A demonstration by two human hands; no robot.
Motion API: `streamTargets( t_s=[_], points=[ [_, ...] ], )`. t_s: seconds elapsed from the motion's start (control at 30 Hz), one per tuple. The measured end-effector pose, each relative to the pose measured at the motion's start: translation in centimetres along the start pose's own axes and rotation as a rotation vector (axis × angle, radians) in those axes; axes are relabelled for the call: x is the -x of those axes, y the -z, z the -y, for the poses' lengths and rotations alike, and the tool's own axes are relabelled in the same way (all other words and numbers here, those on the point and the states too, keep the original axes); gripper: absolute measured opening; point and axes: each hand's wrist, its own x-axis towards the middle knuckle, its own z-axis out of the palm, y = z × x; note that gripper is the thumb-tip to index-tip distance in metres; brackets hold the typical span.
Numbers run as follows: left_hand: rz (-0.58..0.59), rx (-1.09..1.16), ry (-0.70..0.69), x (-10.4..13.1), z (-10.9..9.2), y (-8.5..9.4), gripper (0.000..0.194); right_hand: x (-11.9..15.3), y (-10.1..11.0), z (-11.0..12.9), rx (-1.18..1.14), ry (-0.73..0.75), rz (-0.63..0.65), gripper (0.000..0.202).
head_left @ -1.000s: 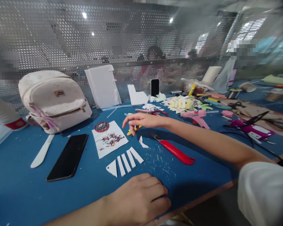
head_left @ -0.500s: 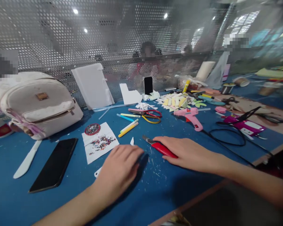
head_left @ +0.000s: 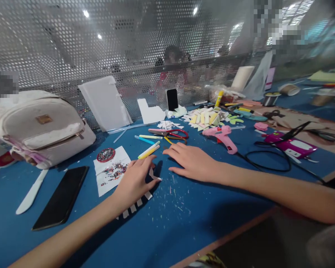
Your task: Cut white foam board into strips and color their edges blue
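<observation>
My left hand (head_left: 136, 176) is closed over a white toothed strip (head_left: 139, 203), which looks like paper or thin foam. A curled bit shows between thumb and fingers, and several square teeth stick out below the palm. Palm down, my right hand (head_left: 194, 160) lies on the blue table with its fingers stretched out. The red utility knife is out of sight; whether it lies under this hand I cannot tell. Just beyond my fingertips are red-handled scissors (head_left: 176, 133) and several markers (head_left: 149, 151). Pale shavings dot the tabletop between my hands.
On the left are a backpack (head_left: 41, 130), a black phone (head_left: 61, 197), a white plastic knife (head_left: 32, 193) and a glitter-strewn paper (head_left: 114, 175). A pink glue gun (head_left: 222, 137), its cord, cut foam pieces (head_left: 205, 118) and a purple box (head_left: 292, 145) occupy the right.
My right hand moved left and away from me; the red utility knife it held is no longer visible. My left hand shifted slightly left and took up the white toothed strip.
</observation>
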Motion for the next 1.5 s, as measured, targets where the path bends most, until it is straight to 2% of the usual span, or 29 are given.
streamTargets(
  t_s=[0.07, 0.17, 0.23, 0.3, 0.37, 0.47, 0.53, 0.6, 0.77, 0.87, 0.97, 1.1, 1.17, 1.27, 1.5],
  points=[
    [-0.013, 0.012, 0.003, 0.8, 0.0, 1.1, 0.061, -0.6, -0.2, 0.9, -0.107, 0.089, 0.007, 0.048],
    [-0.064, 0.005, 0.053, 2.9, 0.4, 3.3, 0.048, -1.5, -1.0, 2.0, -0.314, 0.225, 0.031, 0.058],
    [-0.100, 0.002, 0.113, 4.8, 0.9, 4.4, 0.042, -2.0, -1.5, 2.4, -0.415, 0.264, 0.063, 0.065],
    [-0.118, -0.007, 0.170, 7.1, 1.4, 5.0, 0.044, -2.4, -1.9, 2.6, -0.471, 0.257, 0.115, 0.065],
    [-0.115, -0.054, 0.207, 9.4, 1.8, 4.8, 0.052, -2.6, -2.3, 2.6, -0.531, 0.225, 0.177, 0.064],
    [-0.091, -0.149, 0.223, 12.3, 2.4, 3.7, 0.074, -2.4, -2.5, 2.4, -0.645, 0.135, 0.257, 0.064],
    [-0.084, -0.186, 0.235, 13.6, 2.8, 3.0, 0.085, -2.3, -2.6, 2.3, -0.679, 0.088, 0.278, 0.065],
    [-0.076, -0.178, 0.251, 14.2, 3.1, 2.6, 0.086, -2.2, -2.7, 2.2, -0.685, 0.083, 0.264, 0.064],
    [-0.072, -0.012, 0.356, 13.9, 3.0, 2.4, 0.063, -2.7, -3.0, 2.1, -0.723, 0.123, 0.204, 0.054],
    [-0.078, 0.065, 0.357, 13.2, 2.6, 2.6, 0.058, -3.0, -3.5, 2.1, -0.766, 0.113, 0.207, 0.053],
    [-0.083, 0.072, 0.346, 12.7, 2.4, 2.4, 0.064, -3.2, -3.9, 2.1, -0.746, 0.163, 0.212, 0.058],
    [-0.077, 0.042, 0.339, 12.5, 2.2, 1.9, 0.088, -3.3, -4.2, 2.3, -0.689, 0.243, 0.158, 0.075],
    [-0.054, 0.035, 0.341, 12.3, 2.0, 1.7, 0.095, -3.4, -4.4, 2.5, -0.663, 0.266, 0.143, 0.081],
    [-0.026, 0.007, 0.297, 11.5, 1.7, 1.4, 0.097, -3.7, -4.8, 3.0, -0.651, 0.297, 0.158, 0.084],
    [-0.004, -0.060, 0.184, 8.9, 1.3, 1.1, 0.092, -4.3, -5.0, 3.2, -0.651, 0.291, 0.167, 0.073]
  ],
)
